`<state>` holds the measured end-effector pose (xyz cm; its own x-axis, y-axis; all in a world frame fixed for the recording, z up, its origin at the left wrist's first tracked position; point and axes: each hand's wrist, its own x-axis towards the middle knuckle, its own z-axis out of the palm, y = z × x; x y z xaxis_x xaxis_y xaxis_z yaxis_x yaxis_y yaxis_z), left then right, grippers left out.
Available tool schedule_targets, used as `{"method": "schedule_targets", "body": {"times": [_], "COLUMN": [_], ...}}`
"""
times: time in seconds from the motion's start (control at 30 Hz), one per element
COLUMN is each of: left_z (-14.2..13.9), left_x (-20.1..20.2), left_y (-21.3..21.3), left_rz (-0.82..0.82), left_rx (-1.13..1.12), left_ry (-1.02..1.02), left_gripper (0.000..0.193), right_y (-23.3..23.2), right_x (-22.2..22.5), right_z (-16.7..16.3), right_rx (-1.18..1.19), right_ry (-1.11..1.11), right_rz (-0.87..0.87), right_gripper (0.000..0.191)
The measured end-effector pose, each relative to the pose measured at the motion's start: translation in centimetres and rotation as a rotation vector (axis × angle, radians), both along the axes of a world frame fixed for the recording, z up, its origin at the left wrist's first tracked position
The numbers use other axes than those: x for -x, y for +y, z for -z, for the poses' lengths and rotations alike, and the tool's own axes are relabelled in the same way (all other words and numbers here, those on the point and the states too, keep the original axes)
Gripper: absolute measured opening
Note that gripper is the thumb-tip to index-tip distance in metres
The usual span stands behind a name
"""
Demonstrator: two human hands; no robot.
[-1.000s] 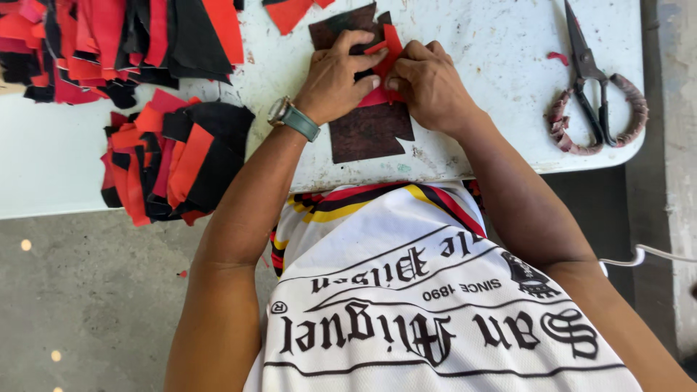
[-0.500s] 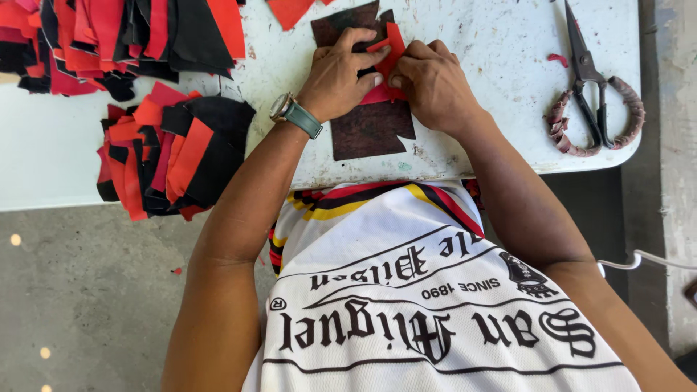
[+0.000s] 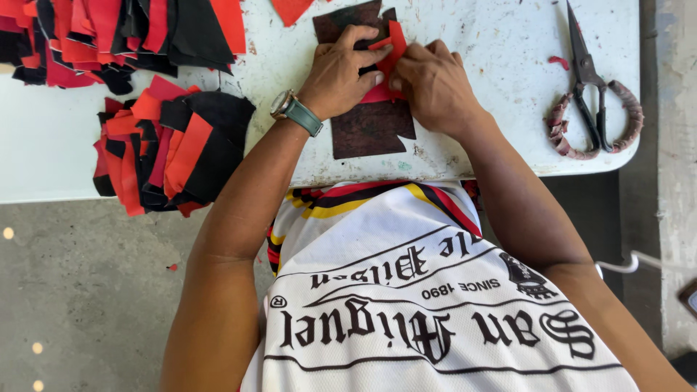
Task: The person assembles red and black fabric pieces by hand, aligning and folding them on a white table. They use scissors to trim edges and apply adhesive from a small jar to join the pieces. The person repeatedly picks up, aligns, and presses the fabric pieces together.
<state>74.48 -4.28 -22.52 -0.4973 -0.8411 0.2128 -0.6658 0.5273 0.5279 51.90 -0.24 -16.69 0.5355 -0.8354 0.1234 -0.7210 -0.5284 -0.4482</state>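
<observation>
Red fabric strip [image 3: 388,54] between hands

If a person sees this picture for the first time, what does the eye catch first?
First, the left hand and right hand pinching a small red piece over a dark brown board at the table's near edge. Next, the red and black pile lying to their left, and the scissors with wrapped handles at far right.

Bright, even daylight fills the view; the worn white counter [image 3: 479,51] glares slightly beyond the hands. Shadows under the hands are soft and short. Focus is sharp throughout, with no evident motion blur.
</observation>
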Motion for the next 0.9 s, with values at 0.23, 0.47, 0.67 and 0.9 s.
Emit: {"method": "schedule_targets", "body": {"times": [0.23, 0.47, 0.67, 0.9], "left_z": [-0.6, 0.0, 0.1, 0.7], "left_x": [0.1, -0.4, -0.3, -0.6], "left_y": [0.1, 0.2, -0.2, -0.9], "left_rz": [-0.001, -0.055, -0.049, -0.102], "left_rx": [0.004, 0.003, 0.016, 0.156], "left_ry": [0.021, 0.19, 0.125, 0.184], "left_gripper": [0.042, 0.047, 0.046, 0.044], "right_y": [1.3, 5.0, 0.7, 1.5], "right_x": [0.8, 0.6, -3.6, -2.3], "right_z": [-2.5, -2.9, -1.3, -0.9], "right_rx": [-0.113, -0.041, -0.191, -0.294], "right_ry": [0.124, 0.024, 0.211, 0.175], "right_rz": [-0.118, 0.034, 0.204, 0.213], "right_gripper": [0.011, 0.054, 0.067, 0.065]}}
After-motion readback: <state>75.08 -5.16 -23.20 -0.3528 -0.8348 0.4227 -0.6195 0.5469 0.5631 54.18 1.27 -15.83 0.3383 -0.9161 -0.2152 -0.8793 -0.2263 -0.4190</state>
